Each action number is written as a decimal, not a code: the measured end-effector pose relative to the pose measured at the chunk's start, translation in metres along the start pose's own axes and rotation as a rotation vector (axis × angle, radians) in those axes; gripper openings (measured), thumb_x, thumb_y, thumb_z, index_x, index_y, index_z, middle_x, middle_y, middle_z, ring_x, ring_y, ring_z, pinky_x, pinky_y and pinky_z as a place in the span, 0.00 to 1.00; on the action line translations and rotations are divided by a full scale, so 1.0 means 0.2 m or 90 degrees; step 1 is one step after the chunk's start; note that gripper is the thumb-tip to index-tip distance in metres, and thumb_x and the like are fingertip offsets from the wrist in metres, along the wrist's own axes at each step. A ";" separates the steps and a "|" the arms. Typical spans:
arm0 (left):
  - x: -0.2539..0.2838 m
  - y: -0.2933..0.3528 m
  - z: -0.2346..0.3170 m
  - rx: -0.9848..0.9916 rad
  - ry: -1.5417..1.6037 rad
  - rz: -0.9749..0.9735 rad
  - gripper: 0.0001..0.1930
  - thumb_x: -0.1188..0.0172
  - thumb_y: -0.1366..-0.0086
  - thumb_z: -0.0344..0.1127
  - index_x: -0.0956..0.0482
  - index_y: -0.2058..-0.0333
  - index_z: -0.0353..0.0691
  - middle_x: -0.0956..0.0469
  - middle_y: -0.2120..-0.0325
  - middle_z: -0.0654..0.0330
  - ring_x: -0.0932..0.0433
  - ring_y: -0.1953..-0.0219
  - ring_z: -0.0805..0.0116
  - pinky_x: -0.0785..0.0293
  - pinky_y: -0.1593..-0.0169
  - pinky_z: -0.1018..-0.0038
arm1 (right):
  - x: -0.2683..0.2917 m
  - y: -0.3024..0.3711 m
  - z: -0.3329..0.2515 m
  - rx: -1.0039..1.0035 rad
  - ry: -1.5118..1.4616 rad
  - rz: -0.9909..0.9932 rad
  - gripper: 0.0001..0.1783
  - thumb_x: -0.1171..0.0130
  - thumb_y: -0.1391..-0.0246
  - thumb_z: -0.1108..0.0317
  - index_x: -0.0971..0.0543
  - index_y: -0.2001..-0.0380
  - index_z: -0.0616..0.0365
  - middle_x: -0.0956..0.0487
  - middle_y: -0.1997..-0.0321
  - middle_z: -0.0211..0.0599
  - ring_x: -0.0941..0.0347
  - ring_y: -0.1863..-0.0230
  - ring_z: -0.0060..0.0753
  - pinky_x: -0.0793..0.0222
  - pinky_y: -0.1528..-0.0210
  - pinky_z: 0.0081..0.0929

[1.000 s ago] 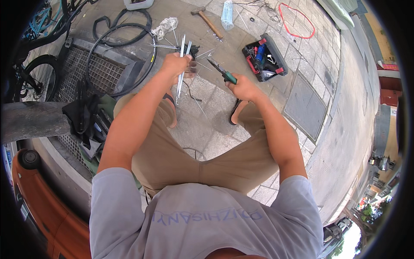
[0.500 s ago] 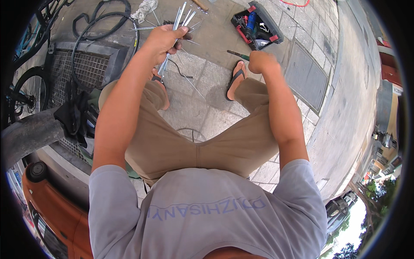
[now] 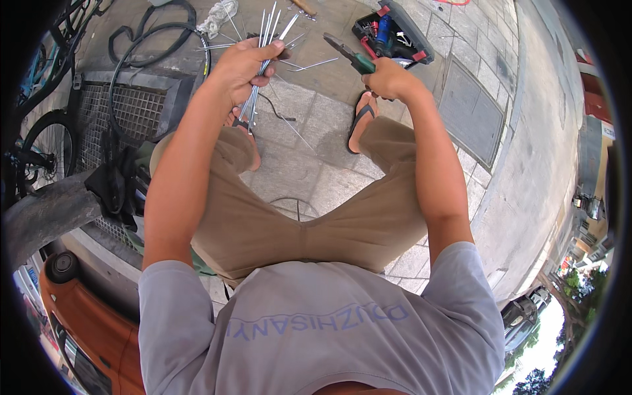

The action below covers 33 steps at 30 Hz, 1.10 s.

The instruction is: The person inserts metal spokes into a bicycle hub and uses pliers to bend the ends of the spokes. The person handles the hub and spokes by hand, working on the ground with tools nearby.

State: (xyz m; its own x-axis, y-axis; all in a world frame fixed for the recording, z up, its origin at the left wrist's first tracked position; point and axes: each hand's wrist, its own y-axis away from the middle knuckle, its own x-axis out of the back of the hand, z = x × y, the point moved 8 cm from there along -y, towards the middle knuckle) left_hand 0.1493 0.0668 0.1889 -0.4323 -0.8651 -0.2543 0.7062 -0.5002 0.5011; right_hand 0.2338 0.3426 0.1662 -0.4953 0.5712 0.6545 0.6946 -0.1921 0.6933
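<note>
My left hand (image 3: 242,62) is closed around a bundle of thin metal spokes (image 3: 249,105). Their upper ends fan out past the thumb and their lower ends hang below the palm, above my left foot. Off to the right, my right hand (image 3: 392,80) grips green-handled pliers (image 3: 343,49). The dark jaws point up and left toward the bundle, apart from it. Between the hands, a thin loose spoke (image 3: 317,64) shows against the ground. Fingers partly hide the bundle's middle.
An open dark toolbox (image 3: 421,49) with a blue tool stands beyond my right hand. A black tyre (image 3: 122,46) and a floor grate (image 3: 125,108) are at left. A white cloth bundle (image 3: 217,18) and a wooden-handled tool (image 3: 304,8) lie at the far edge.
My right hand has shifted slightly away and left, and the pliers have swung so their jaws point farther up. The loose spoke between my hands now shows. My left hand has barely moved.
</note>
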 end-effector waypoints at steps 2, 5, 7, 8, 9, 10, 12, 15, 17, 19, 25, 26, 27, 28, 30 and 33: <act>0.01 0.00 0.00 -0.004 0.056 0.001 0.13 0.34 0.30 0.35 0.26 0.57 0.32 0.19 0.61 0.56 0.29 0.75 0.79 0.40 0.80 0.83 | -0.01 0.06 -0.14 0.080 -0.099 -0.017 0.18 0.42 0.40 0.59 0.19 0.61 0.67 0.16 0.66 0.46 0.18 0.63 0.42 0.26 0.57 0.40; 0.04 -0.02 -0.03 0.019 0.094 0.006 0.11 0.35 0.30 0.33 0.25 0.58 0.32 0.19 0.61 0.55 0.28 0.73 0.78 0.40 0.80 0.83 | -0.06 0.07 -0.21 0.143 -0.122 -0.020 0.19 0.41 0.39 0.56 0.19 0.64 0.65 0.16 0.69 0.42 0.19 0.65 0.38 0.27 0.57 0.39; 0.05 -0.02 -0.02 0.028 0.097 -0.005 0.10 0.35 0.30 0.32 0.24 0.58 0.32 0.19 0.62 0.56 0.27 0.72 0.77 0.39 0.80 0.83 | -0.08 0.06 -0.26 0.164 -0.107 -0.019 0.20 0.41 0.38 0.54 0.19 0.61 0.64 0.17 0.68 0.46 0.19 0.64 0.42 0.27 0.55 0.41; 0.06 -0.01 -0.02 0.028 0.095 0.002 0.10 0.35 0.30 0.32 0.24 0.58 0.32 0.19 0.62 0.56 0.27 0.72 0.76 0.39 0.80 0.83 | -0.07 0.07 -0.29 0.172 -0.095 -0.016 0.21 0.41 0.38 0.53 0.19 0.61 0.64 0.17 0.68 0.47 0.19 0.63 0.44 0.27 0.55 0.41; 0.06 0.00 -0.01 0.028 0.093 0.009 0.10 0.35 0.30 0.32 0.24 0.58 0.32 0.19 0.62 0.56 0.27 0.72 0.76 0.39 0.80 0.83 | -0.07 0.08 -0.31 0.179 -0.083 -0.012 0.21 0.41 0.38 0.53 0.19 0.60 0.64 0.17 0.68 0.49 0.20 0.63 0.46 0.27 0.54 0.42; 0.07 0.00 -0.01 0.031 0.093 0.009 0.09 0.36 0.29 0.32 0.24 0.58 0.33 0.20 0.62 0.56 0.27 0.72 0.76 0.39 0.80 0.84 | -0.06 0.08 -0.34 0.190 -0.084 0.002 0.20 0.41 0.37 0.53 0.20 0.63 0.64 0.19 0.70 0.44 0.21 0.66 0.40 0.28 0.57 0.39; 0.07 0.00 -0.01 0.029 0.095 0.005 0.09 0.36 0.29 0.32 0.24 0.59 0.33 0.19 0.61 0.56 0.27 0.71 0.76 0.39 0.80 0.84 | -0.05 0.09 -0.37 0.209 -0.082 0.029 0.21 0.41 0.34 0.54 0.22 0.68 0.65 0.22 0.76 0.35 0.25 0.71 0.28 0.29 0.63 0.34; 0.07 0.00 -0.01 0.026 0.092 0.001 0.10 0.36 0.29 0.32 0.25 0.57 0.33 0.19 0.60 0.55 0.26 0.70 0.75 0.38 0.80 0.84 | -0.05 0.09 -0.40 0.232 -0.105 0.030 0.23 0.41 0.34 0.52 0.22 0.68 0.65 0.22 0.76 0.35 0.25 0.71 0.29 0.29 0.62 0.33; 0.08 0.01 -0.03 0.029 0.086 0.003 0.11 0.36 0.29 0.33 0.25 0.55 0.33 0.19 0.60 0.55 0.26 0.70 0.75 0.38 0.79 0.84 | -0.05 0.09 -0.41 0.237 -0.089 0.044 0.22 0.41 0.34 0.52 0.22 0.68 0.64 0.23 0.76 0.34 0.27 0.71 0.29 0.30 0.63 0.33; 0.08 0.00 -0.02 0.026 0.067 -0.007 0.12 0.36 0.29 0.33 0.26 0.54 0.33 0.19 0.60 0.55 0.24 0.69 0.75 0.36 0.78 0.84 | -0.04 0.09 -0.43 0.248 -0.071 0.053 0.22 0.41 0.34 0.52 0.23 0.68 0.63 0.24 0.76 0.32 0.29 0.72 0.28 0.31 0.64 0.33; 0.08 0.03 -0.02 0.043 0.078 -0.014 0.11 0.39 0.27 0.34 0.25 0.53 0.34 0.18 0.58 0.55 0.18 0.62 0.68 0.26 0.70 0.78 | -0.05 0.09 -0.44 0.268 -0.097 0.047 0.19 0.41 0.33 0.54 0.24 0.68 0.61 0.28 0.77 0.28 0.34 0.73 0.24 0.36 0.68 0.31; 0.07 0.02 -0.03 0.045 0.088 -0.013 0.11 0.39 0.27 0.34 0.25 0.53 0.34 0.18 0.58 0.55 0.17 0.61 0.67 0.24 0.69 0.77 | -0.05 0.08 -0.43 0.259 -0.096 0.043 0.18 0.41 0.33 0.55 0.24 0.68 0.61 0.29 0.77 0.26 0.35 0.73 0.23 0.37 0.68 0.30; 0.07 0.02 -0.03 0.047 0.098 -0.011 0.11 0.40 0.27 0.35 0.25 0.53 0.34 0.17 0.57 0.55 0.16 0.60 0.66 0.23 0.69 0.76 | -0.05 0.09 -0.43 0.259 -0.090 0.042 0.18 0.41 0.33 0.55 0.24 0.68 0.60 0.29 0.77 0.26 0.35 0.73 0.23 0.37 0.68 0.30; 0.07 0.02 -0.03 0.050 0.094 -0.001 0.11 0.40 0.26 0.35 0.25 0.53 0.35 0.17 0.57 0.55 0.16 0.57 0.63 0.20 0.65 0.72 | -0.04 0.09 -0.44 0.259 -0.085 0.041 0.18 0.42 0.33 0.55 0.24 0.67 0.60 0.29 0.77 0.26 0.35 0.73 0.23 0.36 0.68 0.30; 0.07 0.02 -0.04 0.056 0.106 0.004 0.10 0.41 0.26 0.35 0.25 0.53 0.36 0.17 0.58 0.55 0.16 0.58 0.62 0.20 0.64 0.71 | -0.03 0.10 -0.43 0.255 -0.076 0.041 0.18 0.42 0.34 0.54 0.23 0.64 0.61 0.26 0.75 0.33 0.31 0.71 0.30 0.34 0.65 0.34; 0.07 0.01 -0.05 0.056 0.120 0.008 0.10 0.41 0.26 0.36 0.24 0.53 0.37 0.17 0.58 0.55 0.15 0.58 0.61 0.19 0.64 0.70 | -0.03 0.09 -0.42 0.254 -0.077 0.045 0.18 0.42 0.35 0.54 0.21 0.60 0.62 0.23 0.72 0.40 0.28 0.68 0.37 0.32 0.61 0.38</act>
State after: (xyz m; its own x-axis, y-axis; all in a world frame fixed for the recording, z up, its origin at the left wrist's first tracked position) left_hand 0.1502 0.0531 0.1788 -0.3059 -0.8669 -0.3937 0.6556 -0.4916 0.5732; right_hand 0.2056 0.2683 0.2010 -0.3907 0.6614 0.6403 0.8843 0.0765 0.4606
